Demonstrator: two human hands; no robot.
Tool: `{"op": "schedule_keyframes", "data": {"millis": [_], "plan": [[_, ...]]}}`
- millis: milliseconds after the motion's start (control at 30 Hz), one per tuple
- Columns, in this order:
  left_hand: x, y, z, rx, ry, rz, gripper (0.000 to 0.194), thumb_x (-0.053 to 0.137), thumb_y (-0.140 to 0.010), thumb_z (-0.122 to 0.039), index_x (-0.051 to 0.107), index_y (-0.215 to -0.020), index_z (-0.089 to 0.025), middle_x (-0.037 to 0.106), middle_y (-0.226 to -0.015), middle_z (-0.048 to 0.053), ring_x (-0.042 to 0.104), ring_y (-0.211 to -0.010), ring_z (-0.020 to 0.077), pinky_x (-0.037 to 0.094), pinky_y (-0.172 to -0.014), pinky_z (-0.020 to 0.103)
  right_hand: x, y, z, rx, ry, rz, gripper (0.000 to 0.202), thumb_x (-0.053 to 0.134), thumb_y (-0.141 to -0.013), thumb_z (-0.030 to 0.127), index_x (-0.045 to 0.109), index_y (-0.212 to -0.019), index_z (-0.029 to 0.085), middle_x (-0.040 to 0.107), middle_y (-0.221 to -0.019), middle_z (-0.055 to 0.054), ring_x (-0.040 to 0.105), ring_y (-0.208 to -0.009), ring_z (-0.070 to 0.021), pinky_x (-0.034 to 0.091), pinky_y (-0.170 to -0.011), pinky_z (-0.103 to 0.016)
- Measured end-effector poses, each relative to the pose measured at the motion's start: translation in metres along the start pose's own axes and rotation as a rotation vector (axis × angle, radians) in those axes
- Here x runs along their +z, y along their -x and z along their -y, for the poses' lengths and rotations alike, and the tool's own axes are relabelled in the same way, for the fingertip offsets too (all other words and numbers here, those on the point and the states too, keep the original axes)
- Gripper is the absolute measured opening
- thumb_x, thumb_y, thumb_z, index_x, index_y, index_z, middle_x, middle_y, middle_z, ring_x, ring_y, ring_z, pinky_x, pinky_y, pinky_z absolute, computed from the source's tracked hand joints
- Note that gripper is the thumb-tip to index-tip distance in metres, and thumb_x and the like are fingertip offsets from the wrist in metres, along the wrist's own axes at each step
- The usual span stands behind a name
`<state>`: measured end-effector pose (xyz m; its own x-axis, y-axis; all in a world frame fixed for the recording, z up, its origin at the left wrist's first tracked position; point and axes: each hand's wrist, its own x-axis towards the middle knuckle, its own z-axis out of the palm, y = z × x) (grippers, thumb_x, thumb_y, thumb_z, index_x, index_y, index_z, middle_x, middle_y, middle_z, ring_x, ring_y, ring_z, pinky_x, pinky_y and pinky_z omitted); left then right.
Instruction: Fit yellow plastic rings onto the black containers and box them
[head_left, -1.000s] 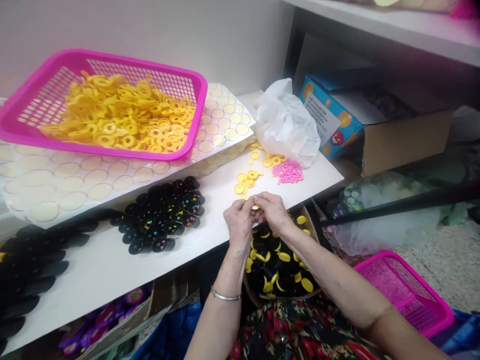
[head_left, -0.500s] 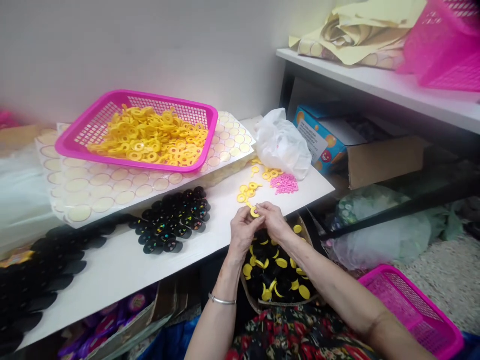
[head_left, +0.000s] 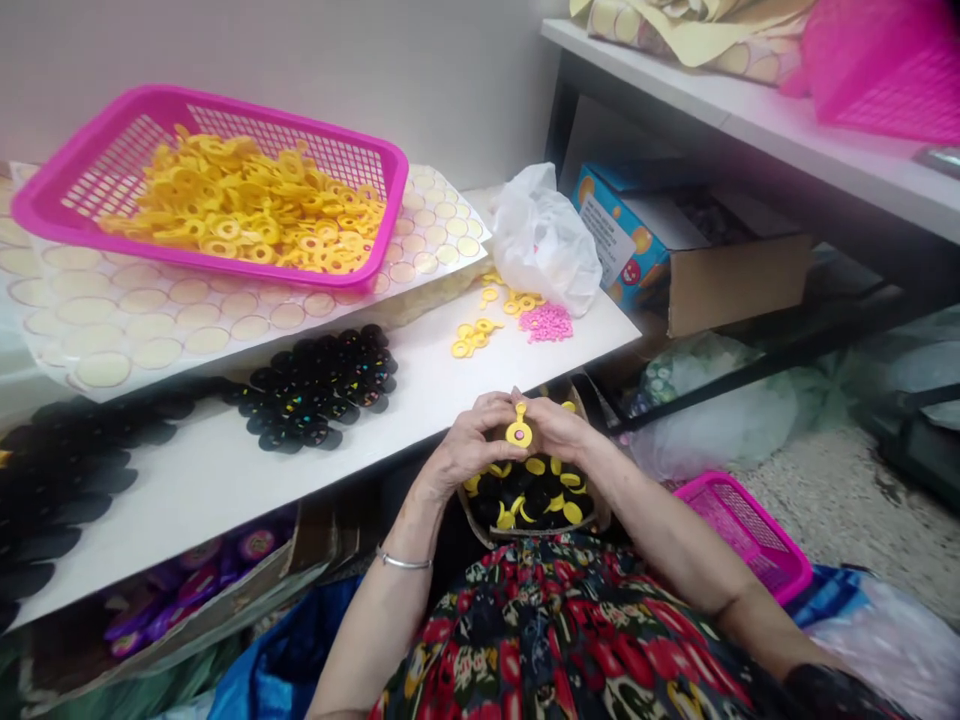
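My left hand and my right hand meet above an open carton and pinch a small yellow ring-shaped plastic piece between them. This piece has a short stem pointing up and a pink centre in its ring. Below my hands, the carton holds many black parts and round yellow caps, partly covered by my fingers. Just beyond, loose yellow ring pieces lie on the white table, near a heap of tiny pink pieces.
A pink basket full of yellow ring pieces stands on printed sheets at the back left. Rows of black round parts cover the table's left side. A white plastic bag and a blue box are beyond the pink heap.
My hands have drawn back from the table's edge towards my lap, keeping hold of the yellow ring piece. Its pink-centred face now shows clearly, stem upward. The camera view has shifted.
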<state>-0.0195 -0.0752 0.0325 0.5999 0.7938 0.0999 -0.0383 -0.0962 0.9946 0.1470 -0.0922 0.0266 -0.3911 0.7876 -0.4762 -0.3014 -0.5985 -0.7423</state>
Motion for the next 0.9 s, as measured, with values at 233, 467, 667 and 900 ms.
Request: {"op": "schedule_keyframes", "data": {"millis": [233, 467, 667, 900], "plan": [[0.003, 0.007, -0.007, -0.057, -0.06, 0.16, 0.028, 0.07, -0.068, -0.028, 0.071, -0.095, -0.022, 0.067, -0.095, 0.008, 0.041, -0.12, 0.0258, 0.026, -0.105, 0.043, -0.017, 0.012, -0.007, 0.083, -0.03, 0.321, 0.056, 0.073, -0.062, 0.049, 0.059, -0.095, 0.007, 0.067, -0.075, -0.009, 0.067, -0.071, -0.021, 0.056, -0.062, -0.032], [0.004, 0.01, 0.001, -0.069, -0.072, 0.117, 0.025, 0.067, -0.072, -0.03, 0.071, -0.095, -0.022, 0.065, -0.103, 0.008, 0.043, -0.117, 0.0246, 0.028, -0.104, 0.041, -0.016, 0.012, -0.018, 0.059, -0.18, 0.175, 0.048, 0.055, -0.076, 0.057, 0.057, -0.086, 0.01, 0.065, -0.072, -0.006, 0.066, -0.07, -0.0176, 0.056, -0.063, -0.032], [-0.005, 0.009, 0.006, -0.071, -0.053, 0.011, 0.025, 0.066, -0.073, -0.031, 0.07, -0.095, -0.019, 0.064, -0.101, 0.009, 0.043, -0.118, 0.0239, 0.029, -0.104, 0.037, -0.015, 0.004, -0.019, 0.079, -0.274, 0.222, 0.052, 0.048, -0.078, 0.062, 0.056, -0.089, 0.012, 0.066, -0.081, -0.007, 0.066, -0.081, -0.0179, 0.055, -0.067, -0.03], [-0.011, -0.005, 0.002, 0.007, -0.132, -0.106, 0.027, 0.057, -0.08, -0.033, 0.066, -0.1, -0.018, 0.061, -0.101, 0.009, 0.053, -0.099, 0.0207, 0.039, -0.093, 0.034, -0.004, -0.006, 0.003, -0.088, -0.175, 0.195, 0.048, 0.066, -0.069, 0.054, 0.057, -0.096, 0.015, 0.064, -0.088, -0.005, 0.065, -0.079, -0.0174, 0.055, -0.068, -0.032]]}}
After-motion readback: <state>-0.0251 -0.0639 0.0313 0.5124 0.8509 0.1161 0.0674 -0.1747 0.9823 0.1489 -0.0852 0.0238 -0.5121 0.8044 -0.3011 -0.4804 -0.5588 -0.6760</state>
